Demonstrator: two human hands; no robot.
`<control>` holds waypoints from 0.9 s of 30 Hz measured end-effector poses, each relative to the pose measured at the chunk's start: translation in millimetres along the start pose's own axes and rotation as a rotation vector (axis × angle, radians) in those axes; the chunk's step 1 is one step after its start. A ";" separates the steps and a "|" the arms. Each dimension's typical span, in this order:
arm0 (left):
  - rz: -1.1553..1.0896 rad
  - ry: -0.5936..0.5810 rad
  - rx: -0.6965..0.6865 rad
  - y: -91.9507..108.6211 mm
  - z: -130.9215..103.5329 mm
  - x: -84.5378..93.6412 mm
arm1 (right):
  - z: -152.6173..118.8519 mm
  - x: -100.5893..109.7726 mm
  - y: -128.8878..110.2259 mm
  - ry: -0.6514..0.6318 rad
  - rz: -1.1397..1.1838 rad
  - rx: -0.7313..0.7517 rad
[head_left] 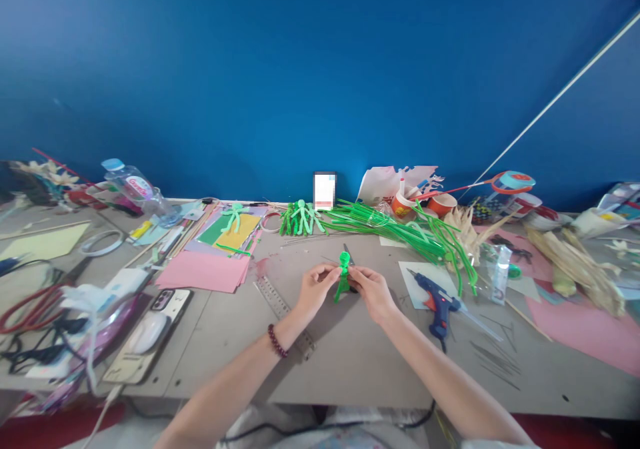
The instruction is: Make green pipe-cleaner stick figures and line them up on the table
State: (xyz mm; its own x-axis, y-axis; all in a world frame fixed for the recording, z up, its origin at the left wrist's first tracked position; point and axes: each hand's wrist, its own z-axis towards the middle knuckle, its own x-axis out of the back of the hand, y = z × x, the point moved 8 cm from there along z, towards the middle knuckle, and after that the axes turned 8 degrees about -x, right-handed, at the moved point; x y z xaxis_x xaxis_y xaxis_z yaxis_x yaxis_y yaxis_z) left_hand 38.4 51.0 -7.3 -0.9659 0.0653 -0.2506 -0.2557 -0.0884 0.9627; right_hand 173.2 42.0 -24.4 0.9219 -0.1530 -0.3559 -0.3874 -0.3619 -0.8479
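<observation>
A small green pipe-cleaner figure (345, 259) stands upright between my two hands, above the middle of the grey table (350, 362). My left hand (320, 285) pinches its left side with thumb and fingers. From the right, the closed fingers of my right hand (369, 289) grip the same figure at its middle. Its rounded head shows above my fingertips and a leg hangs below them. Something dark and pointed lies just behind it, partly hidden. More green figures (301, 218) stand in a group near the wall, and a paler one (233, 217) lies on coloured sheets.
A metal ruler (273, 297) lies beside my left forearm. To the right are a blue glue gun (440, 303), a bundle of green stems (395, 227) and red cups (403, 203). Pink paper (203, 270), a phone (150, 335) and a bottle (133, 185) are on the left.
</observation>
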 end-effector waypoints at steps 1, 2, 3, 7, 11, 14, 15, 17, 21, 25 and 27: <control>0.004 0.007 0.010 -1.2 0.3 0.9 | -0.1 0.9 0.2 0.014 -0.018 0.010; 0.006 0.015 0.014 -1.6 0.5 1.7 | -0.2 1.7 0.2 0.028 -0.040 0.021; 0.004 0.025 0.015 -1.3 0.6 2.3 | -0.6 2.7 -0.4 0.044 -0.063 0.036; -0.063 0.022 0.072 -2.3 -1.4 -1.5 | -3.8 5.0 -6.4 0.091 -0.139 0.116; -0.159 0.020 0.146 -8.0 -3.9 -4.9 | -6.9 4.0 -11.5 0.095 -0.167 0.155; -0.212 0.042 0.186 -12.0 -4.3 -3.9 | -8.0 1.0 -13.1 0.068 -0.178 0.157; -0.239 0.051 0.199 -12.6 -4.5 -3.6 | -8.0 -0.5 -13.1 0.049 -0.179 0.155; -0.304 0.058 0.220 -12.4 -4.7 -4.4 | -7.8 -3.7 -12.9 0.009 -0.186 0.158; -0.373 0.039 0.220 -9.8 -4.4 -7.3 | -8.0 -8.5 -13.4 -0.044 -0.238 0.203; -0.271 0.041 0.156 -8.6 -1.4 -2.8 | -10.9 -6.9 -18.9 -0.005 -0.269 0.258; -0.184 0.044 0.046 0.1 1.6 1.3 | -11.7 -5.0 -21.1 0.022 -0.260 0.247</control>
State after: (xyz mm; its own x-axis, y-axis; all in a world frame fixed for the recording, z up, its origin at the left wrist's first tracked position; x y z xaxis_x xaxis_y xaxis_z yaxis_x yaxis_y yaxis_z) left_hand 37.2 52.7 -7.4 -0.9043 0.0328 -0.4256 -0.4266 -0.0330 0.9039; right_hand 176.7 39.7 -0.1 0.9883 -0.1055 -0.1097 -0.1256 -0.1584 -0.9794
